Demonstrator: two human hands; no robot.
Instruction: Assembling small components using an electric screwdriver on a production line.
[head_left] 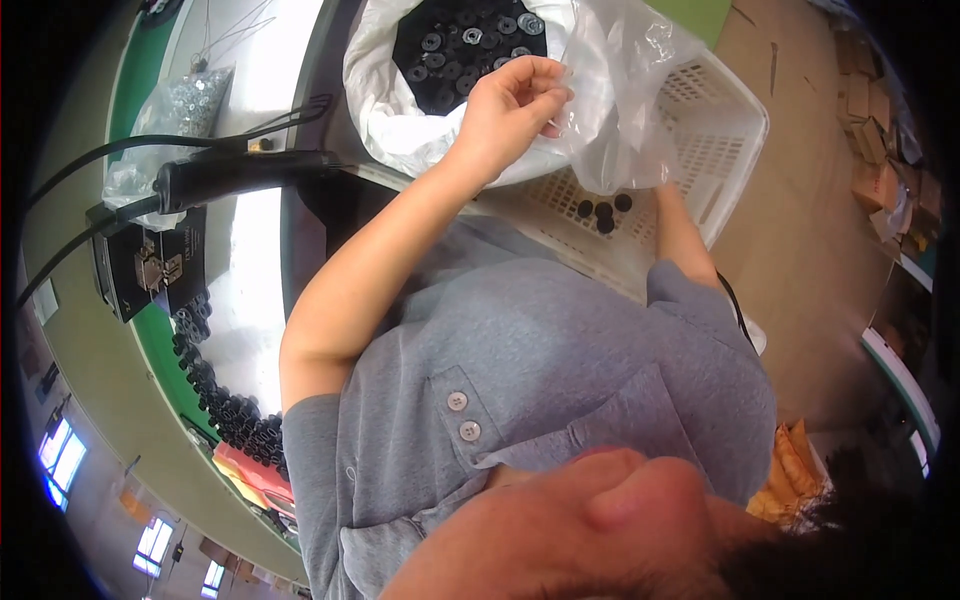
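Note:
My left hand is closed, its thumb and fingers pinching the edge of a clear plastic bag. That hand is just above the rim of a white sack, which is full of small round black parts, some with shiny metal centres. On the right, my right forearm reaches up to the clear bag. The bag and its glare hide the fingers of that hand. Below the bag, several black round pieces lie in a white perforated plastic basket.
On the bench at left are a bag of small metal parts, a black-handled tool with a cable, and a black metal fixture. Rows of black parts line the bench edge. Cardboard boxes are stacked at far right.

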